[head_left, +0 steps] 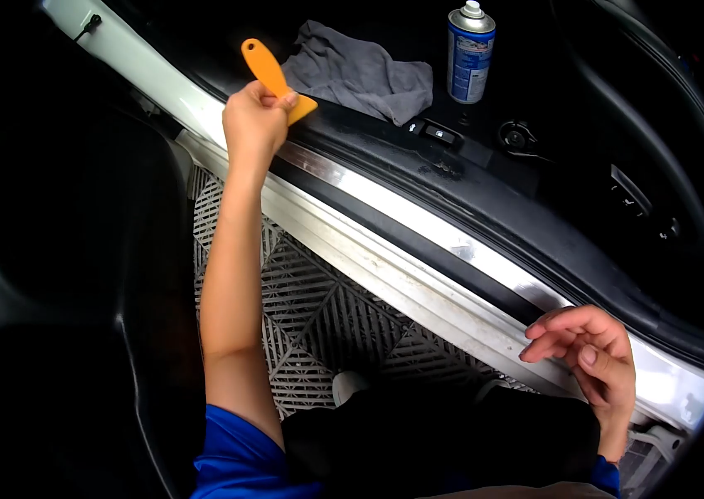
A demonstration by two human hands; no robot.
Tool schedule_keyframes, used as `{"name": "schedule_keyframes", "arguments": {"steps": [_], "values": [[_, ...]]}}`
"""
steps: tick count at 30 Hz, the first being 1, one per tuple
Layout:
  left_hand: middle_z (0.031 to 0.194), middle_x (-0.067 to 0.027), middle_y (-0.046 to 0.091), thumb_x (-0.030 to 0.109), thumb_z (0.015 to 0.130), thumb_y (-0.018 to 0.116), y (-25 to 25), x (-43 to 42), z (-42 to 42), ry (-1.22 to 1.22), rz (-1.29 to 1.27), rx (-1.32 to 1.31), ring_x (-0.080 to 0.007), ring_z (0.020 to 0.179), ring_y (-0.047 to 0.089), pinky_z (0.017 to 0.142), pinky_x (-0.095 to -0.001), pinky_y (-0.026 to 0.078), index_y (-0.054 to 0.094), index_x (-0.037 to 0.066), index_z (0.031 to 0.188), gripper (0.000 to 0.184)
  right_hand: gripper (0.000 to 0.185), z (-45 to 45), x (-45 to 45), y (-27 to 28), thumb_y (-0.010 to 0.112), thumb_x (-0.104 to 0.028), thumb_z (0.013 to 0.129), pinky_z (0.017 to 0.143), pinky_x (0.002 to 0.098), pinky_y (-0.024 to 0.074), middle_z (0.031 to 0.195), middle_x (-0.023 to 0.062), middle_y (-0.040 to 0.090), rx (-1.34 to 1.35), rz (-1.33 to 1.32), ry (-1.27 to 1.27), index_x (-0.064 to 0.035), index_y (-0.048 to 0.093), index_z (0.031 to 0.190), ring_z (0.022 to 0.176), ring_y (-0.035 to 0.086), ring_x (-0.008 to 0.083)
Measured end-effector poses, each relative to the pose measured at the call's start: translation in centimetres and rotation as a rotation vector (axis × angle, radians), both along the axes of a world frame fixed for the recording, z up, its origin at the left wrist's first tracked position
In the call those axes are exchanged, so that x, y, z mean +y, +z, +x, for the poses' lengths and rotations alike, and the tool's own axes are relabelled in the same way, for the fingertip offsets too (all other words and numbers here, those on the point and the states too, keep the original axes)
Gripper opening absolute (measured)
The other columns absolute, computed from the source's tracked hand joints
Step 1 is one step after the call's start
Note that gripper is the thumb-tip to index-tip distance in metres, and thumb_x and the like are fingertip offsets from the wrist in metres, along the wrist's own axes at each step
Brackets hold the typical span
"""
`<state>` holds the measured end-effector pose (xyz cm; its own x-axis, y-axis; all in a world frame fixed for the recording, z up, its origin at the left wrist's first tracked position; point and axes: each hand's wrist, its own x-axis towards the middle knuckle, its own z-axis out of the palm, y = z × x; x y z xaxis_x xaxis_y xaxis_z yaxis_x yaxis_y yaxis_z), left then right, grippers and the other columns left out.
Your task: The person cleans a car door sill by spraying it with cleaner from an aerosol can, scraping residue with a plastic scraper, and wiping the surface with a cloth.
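My left hand (256,125) is closed round an orange plastic scraper (265,68), whose handle points up and whose wide blade sits at the inner edge of the car's door sill (385,195). The sill runs diagonally, with a shiny metal strip and a black band along it. Over the lower right part of the sill is my right hand (589,353), fingers curved and apart, holding nothing. Whether its fingertips touch the sill I cannot tell.
A crumpled grey cloth (360,71) lies inside the car beyond the sill, and a blue spray can (470,54) stands upright beside it. A dark door panel (78,233) is at the left. Below is a grey grated floor (319,308).
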<state>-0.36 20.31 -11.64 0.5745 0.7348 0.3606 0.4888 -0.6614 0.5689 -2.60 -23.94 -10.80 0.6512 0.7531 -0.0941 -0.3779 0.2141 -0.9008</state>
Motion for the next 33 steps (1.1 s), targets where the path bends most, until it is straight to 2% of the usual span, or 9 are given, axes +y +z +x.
{"name": "schedule_keyframes", "arguments": {"steps": [3,6,8,14,20,23,26,30,33], "values": [[0.071,-0.0087,0.068,0.019,0.08,0.078,-0.9,1.5,0.1,0.0,-0.088,-0.084,-0.0164,0.066,0.065,0.067,-0.0303,0.051,0.07,-0.002,0.091,0.024,0.034,0.0,-0.1,0.0,0.057,-0.01,0.09,0.095,0.0449,0.0525,0.115,0.0255,0.064,0.008,0.002,0.007,0.0071,0.059,0.12,0.101,0.068,0.0341],[0.072,-0.0084,0.068,0.018,0.08,0.078,-0.6,-0.3,-0.1,-0.126,0.01,-0.042,-0.0154,0.065,0.064,0.066,-0.0292,0.051,0.07,-0.003,0.09,0.024,0.034,0.0,-0.2,0.0,0.057,-0.01,0.09,0.095,0.0445,0.0524,0.115,0.0254,0.064,0.0,-0.01,0.015,0.007,0.059,0.12,0.101,0.068,0.0342],[0.072,-0.0086,0.068,0.018,0.08,0.078,-0.7,0.9,0.3,-0.029,-0.058,-0.075,-0.0152,0.065,0.064,0.067,-0.0289,0.051,0.07,-0.003,0.09,0.024,0.034,0.1,-0.3,0.1,0.057,-0.01,0.09,0.095,0.0444,0.0524,0.115,0.0253,0.064,-0.003,-0.021,0.012,0.007,0.059,0.12,0.101,0.068,0.0343],[0.073,-0.0104,0.067,0.017,0.082,0.077,-0.8,0.1,0.6,-0.038,-0.109,-0.06,-0.0169,0.066,0.064,0.066,-0.0294,0.051,0.068,-0.003,0.089,0.023,0.034,-0.2,-0.4,0.4,0.057,-0.011,0.091,0.094,0.0434,0.0529,0.115,0.0247,0.065,-0.006,-0.024,0.012,0.0067,0.059,0.12,0.101,0.068,0.0339],[0.075,-0.01,0.069,0.013,0.082,0.075,-0.2,-5.3,0.3,-0.25,-0.053,-0.044,-0.0154,0.066,0.065,0.064,-0.0297,0.052,0.069,-0.004,0.09,0.019,0.035,-0.1,-0.1,0.4,0.058,-0.013,0.091,0.094,0.0421,0.053,0.115,0.0242,0.065,-0.001,-0.013,0.01,0.0064,0.06,0.12,0.102,0.068,0.0338],[0.074,-0.0095,0.069,0.013,0.081,0.076,-0.7,-4.9,0.4,-0.246,-0.176,-0.106,-0.0146,0.067,0.066,0.066,-0.0304,0.053,0.07,-0.002,0.089,0.018,0.037,-0.2,-0.2,0.2,0.06,-0.015,0.09,0.093,0.0418,0.0534,0.115,0.0239,0.065,0.016,-0.014,0.027,0.0065,0.06,0.12,0.101,0.068,0.0337],[0.074,-0.0107,0.069,0.014,0.081,0.076,0.1,-9.7,-0.2,-0.389,-0.061,-0.034,-0.0168,0.067,0.067,0.066,-0.0295,0.053,0.07,-0.002,0.089,0.019,0.038,0.0,-0.1,0.1,0.061,-0.015,0.09,0.093,0.0419,0.0538,0.115,0.024,0.065,0.012,-0.022,0.03,0.007,0.06,0.12,0.101,0.068,0.0337],[0.072,-0.0106,0.069,0.014,0.081,0.077,-0.8,-7.6,0.7,-0.34,-0.181,-0.119,-0.0165,0.063,0.066,0.065,-0.0278,0.052,0.069,-0.003,0.09,0.02,0.039,-0.1,-0.2,0.1,0.06,-0.016,0.09,0.093,0.0425,0.0538,0.114,0.0241,0.065,0.01,-0.003,0.041,0.0076,0.06,0.12,0.101,0.068,0.0336],[0.072,-0.0111,0.069,0.013,0.081,0.076,0.5,-9.8,0.2,-0.345,-0.056,-0.038,-0.0171,0.063,0.066,0.063,-0.0282,0.053,0.069,-0.003,0.09,0.02,0.038,0.0,-0.3,0.3,0.06,-0.016,0.09,0.093,0.0425,0.0538,0.114,0.024,0.065,0.006,-0.022,0.044,0.0074,0.06,0.12,0.101,0.068,0.0336]]}}
